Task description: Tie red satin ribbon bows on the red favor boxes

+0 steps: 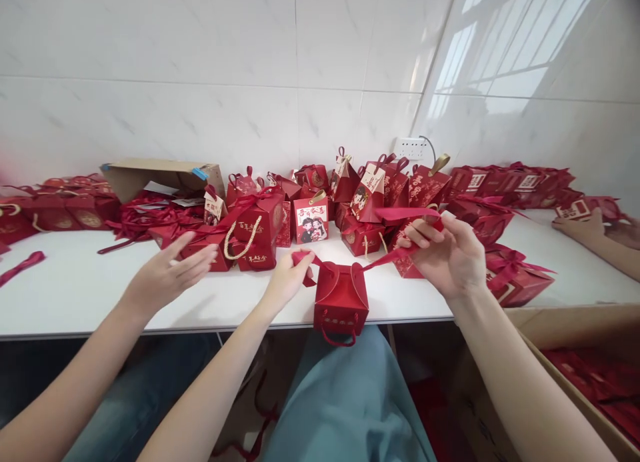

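Note:
A small red gift box [341, 295] with a rope handle sits at the table's front edge, just above my lap. Red ribbon [385, 257] runs out from both sides of its top. My left hand [287, 281] pinches the left end of that ribbon. The right end is held in my right hand [450, 252], raised above the table, with a length of ribbon trailing left from its fingers. Behind the box stands a red and white card box with a cartoon couple [312, 222].
A co-worker's hand [170, 275] reaches in at left, and another person's hand [583, 232] holds a box at far right. Finished-looking red boxes [257, 232] crowd the back of the white table [75, 295]. A cardboard carton [530, 325] stands at lower right.

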Available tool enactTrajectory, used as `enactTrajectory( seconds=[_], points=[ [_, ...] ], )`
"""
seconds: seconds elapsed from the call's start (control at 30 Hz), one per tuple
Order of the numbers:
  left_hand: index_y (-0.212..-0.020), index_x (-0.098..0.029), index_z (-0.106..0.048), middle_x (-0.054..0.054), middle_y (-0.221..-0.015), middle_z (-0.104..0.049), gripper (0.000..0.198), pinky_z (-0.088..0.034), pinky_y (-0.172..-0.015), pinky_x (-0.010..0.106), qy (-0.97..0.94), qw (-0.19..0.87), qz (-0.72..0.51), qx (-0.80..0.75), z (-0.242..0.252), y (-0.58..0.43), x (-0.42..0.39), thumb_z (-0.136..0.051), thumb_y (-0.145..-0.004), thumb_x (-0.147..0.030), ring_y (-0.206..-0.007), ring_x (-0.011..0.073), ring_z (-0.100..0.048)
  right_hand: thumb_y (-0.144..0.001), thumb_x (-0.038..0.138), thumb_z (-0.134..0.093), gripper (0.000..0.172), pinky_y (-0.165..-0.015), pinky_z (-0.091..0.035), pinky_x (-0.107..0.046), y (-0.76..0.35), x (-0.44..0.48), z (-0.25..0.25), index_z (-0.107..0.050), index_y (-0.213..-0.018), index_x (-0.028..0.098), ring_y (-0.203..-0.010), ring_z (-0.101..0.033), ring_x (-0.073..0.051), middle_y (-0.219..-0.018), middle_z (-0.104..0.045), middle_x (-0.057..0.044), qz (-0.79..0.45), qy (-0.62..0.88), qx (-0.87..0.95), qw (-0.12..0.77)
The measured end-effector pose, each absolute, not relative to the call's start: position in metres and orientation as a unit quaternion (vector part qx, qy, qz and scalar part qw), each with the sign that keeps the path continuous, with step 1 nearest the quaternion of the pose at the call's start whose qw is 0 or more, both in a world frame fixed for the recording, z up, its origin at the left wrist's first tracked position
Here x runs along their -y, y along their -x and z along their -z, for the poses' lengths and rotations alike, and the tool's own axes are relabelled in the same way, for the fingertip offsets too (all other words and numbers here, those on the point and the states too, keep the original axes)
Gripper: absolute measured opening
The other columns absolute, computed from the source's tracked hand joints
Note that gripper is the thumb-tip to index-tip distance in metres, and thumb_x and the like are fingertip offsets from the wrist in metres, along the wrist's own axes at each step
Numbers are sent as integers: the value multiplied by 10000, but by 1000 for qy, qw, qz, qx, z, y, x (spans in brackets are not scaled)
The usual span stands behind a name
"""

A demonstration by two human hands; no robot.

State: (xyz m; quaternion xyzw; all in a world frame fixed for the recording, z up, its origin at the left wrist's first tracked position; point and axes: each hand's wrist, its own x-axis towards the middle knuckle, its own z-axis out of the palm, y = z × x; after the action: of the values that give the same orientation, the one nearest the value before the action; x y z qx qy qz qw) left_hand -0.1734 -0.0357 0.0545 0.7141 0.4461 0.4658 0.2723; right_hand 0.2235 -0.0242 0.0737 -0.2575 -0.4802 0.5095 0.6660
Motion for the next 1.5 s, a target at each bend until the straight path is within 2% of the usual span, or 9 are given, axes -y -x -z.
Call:
enactTrajectory(
  seconds=[0.07,0.1,0.23,0.37,0.53,0.77,1.03,1.33,1.5],
  points=[
    [-712,-235,-571,-53,-624,-542,222,-420,-512,174,-690,266,-486,-466,-52,160,42,-663,-648,-427,-693,105,-534,-720,370,-601,329,-501,-437,-252,-228,24,-74,-350,-568,222,-484,-309,-93,-564,-208,62,-523,257,456,673],
    [-675,-222,-550,-35,-636,-549,225,-445,-526,207,-666,307,-462,-499,-49,140,42,-677,-643,-405,-684,124,-541,-709,350,-619,294,-500,-443,-243,-230,24,-73,-388,-579,222,-484,-333,-89,-556,-237,64,-530,258,438,679],
    [-618,-192,-504,-23,-564,-504,269,-441,-517,236,-623,348,-477,-513,-27,53,22,-507,-790,-398,-540,112,-495,-628,274,-711,202,-526,-492,-216,-240,18,-64,-519,-623,213,-545,-500,-81,-571,-460,61,-519,300,367,712],
    [-589,-184,-499,-31,-540,-476,261,-415,-533,235,-586,372,-497,-521,-14,46,7,-556,-759,-374,-515,102,-462,-604,292,-754,191,-495,-535,-256,-251,12,-46,-598,-654,193,-547,-577,-118,-605,-589,34,-386,392,384,741],
    [-575,-171,-498,-30,-535,-468,250,-394,-554,242,-563,420,-501,-505,-11,71,11,-579,-725,-353,-514,98,-454,-644,317,-714,171,-361,-485,-250,-270,13,-28,-609,-588,194,-367,-507,-116,-456,-555,17,-310,497,395,708],
    [-583,-169,-516,-27,-534,-490,275,-369,-549,246,-614,404,-413,-537,-2,72,14,-553,-737,-395,-516,112,-476,-557,242,-656,134,-304,-467,-237,-290,34,-30,-549,-524,170,-342,-487,-120,-409,-535,19,-295,533,386,693],
    [-623,-157,-565,-18,-535,-525,260,-358,-496,226,-629,496,-312,-512,3,61,18,-526,-770,-368,-470,95,-459,-494,203,-601,120,-252,-431,-226,-311,55,-45,-483,-513,185,-281,-470,-126,-356,-495,40,-249,560,345,711],
    [-530,-144,-510,-35,-394,-415,297,-332,-447,202,-509,666,-371,-400,-2,44,14,-575,-778,-295,-385,72,-414,-620,191,-644,262,-319,-439,-171,-342,61,-37,-466,-429,170,-340,-470,-80,-387,-469,25,-271,603,318,680],
    [-488,-149,-463,-73,-367,-294,315,-385,-459,203,-365,725,-486,-324,-10,62,6,-565,-782,-201,-378,68,-372,-671,331,-666,321,-327,-461,-193,-324,59,-32,-494,-455,166,-354,-472,-86,-409,-471,22,-340,652,401,547]
  ],
)
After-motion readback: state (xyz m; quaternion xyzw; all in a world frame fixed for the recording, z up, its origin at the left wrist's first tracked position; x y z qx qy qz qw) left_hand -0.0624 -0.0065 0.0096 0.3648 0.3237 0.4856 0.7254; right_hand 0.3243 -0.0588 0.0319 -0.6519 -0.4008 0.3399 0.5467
